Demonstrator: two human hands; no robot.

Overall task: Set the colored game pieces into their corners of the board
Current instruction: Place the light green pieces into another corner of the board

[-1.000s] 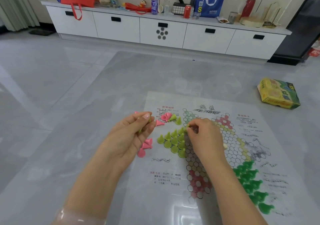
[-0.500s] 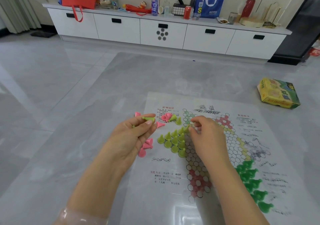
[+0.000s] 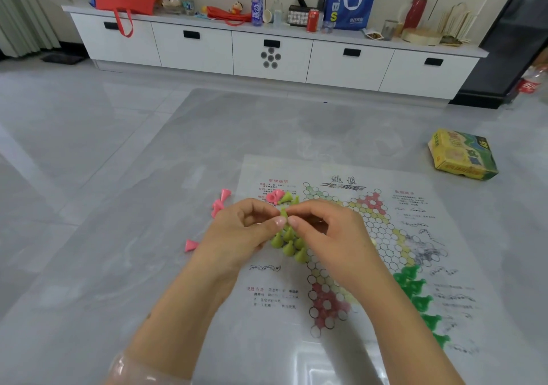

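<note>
A paper board [image 3: 385,340] with a hexagon star lies on the floor. My left hand [image 3: 237,236] and my right hand [image 3: 329,236] meet above its left corner, and both pinch one light-green piece [image 3: 283,213] between their fingertips. Under the hands, several light-green pieces [image 3: 289,244] stand in that left corner. Dark-green pieces [image 3: 415,290] fill the right near corner. Loose pink pieces [image 3: 219,205] lie on the floor to the left, one more pink piece [image 3: 190,245] nearer me, and pink and light-green ones [image 3: 280,197] lie at the board's far left.
The yellow-green game box [image 3: 462,155] sits on the floor at the right. A white low cabinet [image 3: 267,52] with bags, bottles and cans runs along the far wall. A plastic bottle [image 3: 533,82] stands at the right edge.
My left hand moved right and my right hand came to meet it, so both now pinch the same light-green piece. The camera has tilted a little.
</note>
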